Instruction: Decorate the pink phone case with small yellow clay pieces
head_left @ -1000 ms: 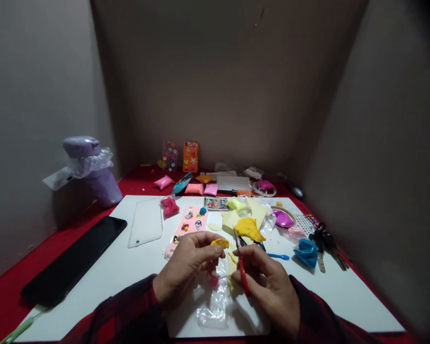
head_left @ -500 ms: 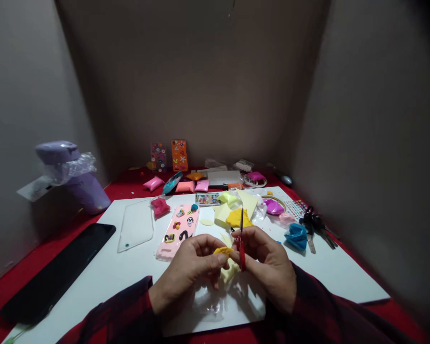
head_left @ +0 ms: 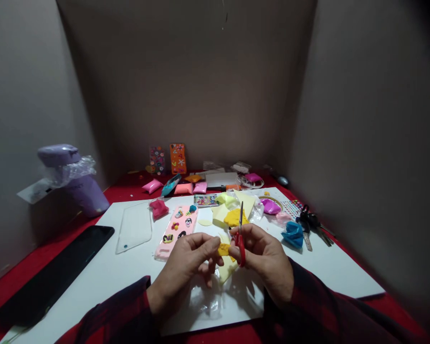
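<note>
Between the fingertips of both hands is a small piece of yellow clay [head_left: 223, 249]. My left hand [head_left: 189, 262] pinches its left end with thumb and fingers. My right hand [head_left: 267, 260] touches its right end and also holds red-handled scissors [head_left: 241, 248], blades pointing up. Under the hands lie pale yellow paper [head_left: 227, 271] and a clear plastic bag [head_left: 208, 303]. Just beyond the hands sits a larger yellow clay lump [head_left: 235, 218]. A pink phone case [head_left: 175, 229] with small clay decorations lies left of it, partly hidden by my left hand.
A clear phone case [head_left: 134, 229] and a black phone-like slab [head_left: 57, 272] lie to the left, near a purple bottle [head_left: 88, 193]. Blue clay [head_left: 293, 235] and keys [head_left: 313, 227] lie right. Pink clay packets [head_left: 183, 188] and an orange case [head_left: 178, 158] are at the back.
The yellow piece now looks stretched more level between my fingertips. My left thumb has shifted upward, and the scissors in my right hand have turned, showing more of their handle loops.
</note>
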`<state>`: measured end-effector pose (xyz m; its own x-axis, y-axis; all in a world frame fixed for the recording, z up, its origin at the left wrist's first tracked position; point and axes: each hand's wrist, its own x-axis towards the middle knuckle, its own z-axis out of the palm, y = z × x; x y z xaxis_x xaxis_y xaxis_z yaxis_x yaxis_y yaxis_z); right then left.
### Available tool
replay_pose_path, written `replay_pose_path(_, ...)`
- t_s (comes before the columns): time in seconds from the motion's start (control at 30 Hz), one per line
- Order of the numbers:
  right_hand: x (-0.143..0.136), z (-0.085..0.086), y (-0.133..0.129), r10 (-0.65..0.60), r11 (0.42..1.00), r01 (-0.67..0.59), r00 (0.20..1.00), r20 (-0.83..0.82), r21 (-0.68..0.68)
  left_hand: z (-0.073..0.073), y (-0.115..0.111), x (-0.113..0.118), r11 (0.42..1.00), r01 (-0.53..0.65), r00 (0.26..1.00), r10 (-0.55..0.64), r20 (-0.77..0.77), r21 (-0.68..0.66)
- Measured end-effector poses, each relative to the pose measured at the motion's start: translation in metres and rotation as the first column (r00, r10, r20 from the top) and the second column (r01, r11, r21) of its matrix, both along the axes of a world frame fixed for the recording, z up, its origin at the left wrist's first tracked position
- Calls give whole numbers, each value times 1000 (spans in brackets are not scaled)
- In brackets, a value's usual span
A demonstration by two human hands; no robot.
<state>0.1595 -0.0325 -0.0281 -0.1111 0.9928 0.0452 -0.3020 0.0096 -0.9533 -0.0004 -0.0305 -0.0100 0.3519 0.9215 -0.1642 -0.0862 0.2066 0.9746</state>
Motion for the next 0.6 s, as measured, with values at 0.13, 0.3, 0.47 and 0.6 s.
replay_pose_path(0.13,-1,1,-1,-8,1000,7,1000,15,10,3,0,1,1000,-28,1000,28,-6,-1)
replay_pose_path(0.3,-1,2,-1,-63,997,61,997,45,36,-1,2,0,997,-28,999,30,19,-75)
replay_pose_path(0.47,-2,3,-1,-91,995,90,995,43,40,-5,1,-2,991,-59,992,71,105,-117)
replay_pose_path(0.6,-3,3,-2,-71,996,70,997,12,50,-6,-2,-2,991,-47,992,61,114,-123)
